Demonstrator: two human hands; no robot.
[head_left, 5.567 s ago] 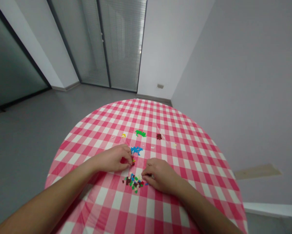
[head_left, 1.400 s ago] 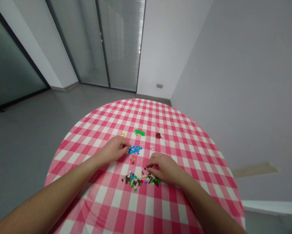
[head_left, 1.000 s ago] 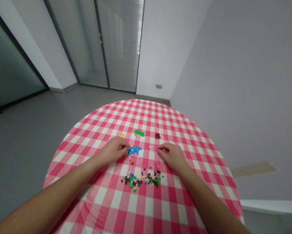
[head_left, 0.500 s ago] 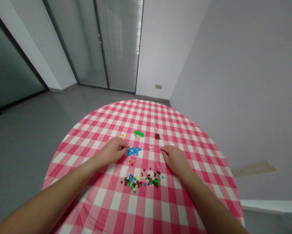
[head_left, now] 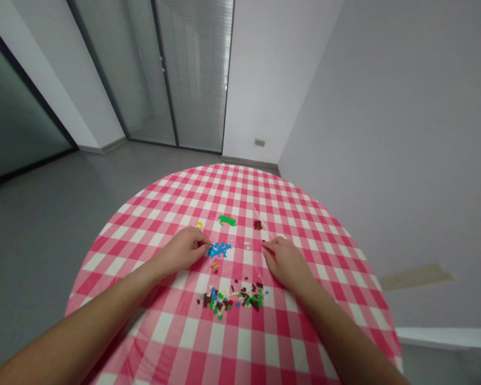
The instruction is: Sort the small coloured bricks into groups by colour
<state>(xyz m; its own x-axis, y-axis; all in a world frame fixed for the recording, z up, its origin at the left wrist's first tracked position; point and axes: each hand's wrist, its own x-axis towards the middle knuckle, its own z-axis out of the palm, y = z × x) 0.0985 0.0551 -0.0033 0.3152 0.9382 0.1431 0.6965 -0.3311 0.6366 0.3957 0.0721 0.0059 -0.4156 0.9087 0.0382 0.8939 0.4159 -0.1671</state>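
Head view — blue bricks (head_left: 219, 249) just beside the left grip (head_left: 180, 250), its hold unclear

left hand (head_left: 180, 250) — bare | right hand (head_left: 287, 263) — bare | left forearm (head_left: 91, 315) — bare | right forearm (head_left: 344, 326) — bare

A cluster of small blue plastic bricks (head_left: 219, 249) is seen just beside the fingertips of the left hand (head_left: 180, 250); whether a piece is held there cannot be told. A few tiny white pieces (head_left: 247, 244) are placed just left of the right hand (head_left: 286, 262). Green bricks (head_left: 227, 220) and dark brown bricks (head_left: 257, 225) are gathered in separate clusters beyond the hands. Yellow bricks (head_left: 199, 225) are set beyond the left hand. A mixed heap of many colours (head_left: 230, 299) is spread nearer the body, between the hands.
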